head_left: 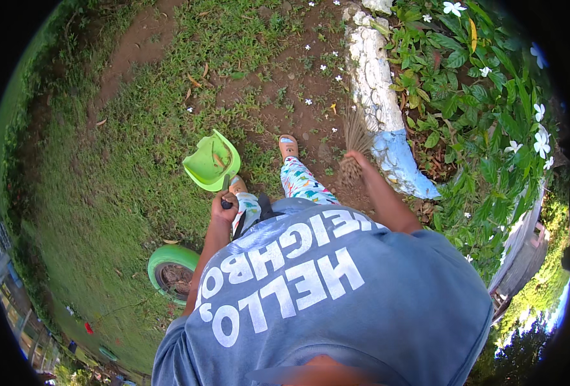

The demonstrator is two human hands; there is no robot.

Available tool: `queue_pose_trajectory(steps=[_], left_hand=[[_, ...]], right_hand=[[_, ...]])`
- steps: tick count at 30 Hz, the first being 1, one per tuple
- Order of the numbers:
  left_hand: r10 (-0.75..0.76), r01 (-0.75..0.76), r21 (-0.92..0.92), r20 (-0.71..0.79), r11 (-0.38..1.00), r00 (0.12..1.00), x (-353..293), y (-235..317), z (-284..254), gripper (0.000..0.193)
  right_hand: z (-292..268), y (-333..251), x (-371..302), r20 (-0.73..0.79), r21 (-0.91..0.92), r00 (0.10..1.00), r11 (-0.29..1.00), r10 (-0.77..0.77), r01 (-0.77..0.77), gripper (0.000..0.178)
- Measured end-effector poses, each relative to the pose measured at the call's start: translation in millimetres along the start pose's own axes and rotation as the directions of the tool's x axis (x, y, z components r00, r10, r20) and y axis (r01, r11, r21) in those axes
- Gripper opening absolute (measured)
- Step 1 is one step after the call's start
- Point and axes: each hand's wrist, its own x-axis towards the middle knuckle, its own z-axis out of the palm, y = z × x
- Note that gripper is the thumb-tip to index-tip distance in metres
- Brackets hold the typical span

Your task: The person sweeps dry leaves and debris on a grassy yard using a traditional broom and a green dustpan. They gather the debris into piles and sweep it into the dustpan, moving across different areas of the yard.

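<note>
My left hand (224, 207) is closed around the dark handle of a lime-green dustpan (201, 168), held in front of my left foot. A few brown dry leaves (219, 160) lie in its pan. On the other side, my right hand (361, 161) grips a short stick broom (357, 132), a bundle of thin brown twigs. The broom's spread bristles point away from me, beside the painted stone edging. Whether the bristles touch the ground, I cannot tell.
White and light-blue stone edging (388, 116) curves along the right, bordering leafy bushes (465, 83) with white flowers. A green-painted tire (170, 255) lies by my left arm. Patchy grass and soil (259, 122) spread ahead, dotted with fallen white flowers and dry leaves.
</note>
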Motion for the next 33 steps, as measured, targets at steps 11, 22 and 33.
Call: queue_pose_trajectory(steps=[11,22,33], left_hand=[[-0.058,0.059,-0.029,0.033,0.998,0.998,38,-26,80,0.02],[-0.077,0.08,0.095,-0.033,0.992,0.996,65,-7,122,0.015],[-0.044,0.058,0.179,-0.081,0.982,0.996,79,-6,137,0.014]], right_hand=[[-62,0,-75,0.338,0.117,0.904,0.941,0.263,-0.317,0.014],[-7,-82,92,0.323,0.629,0.886,0.775,-0.333,0.063,0.02],[29,-143,-47,0.227,0.043,0.967,0.993,-0.114,0.107,0.042]])
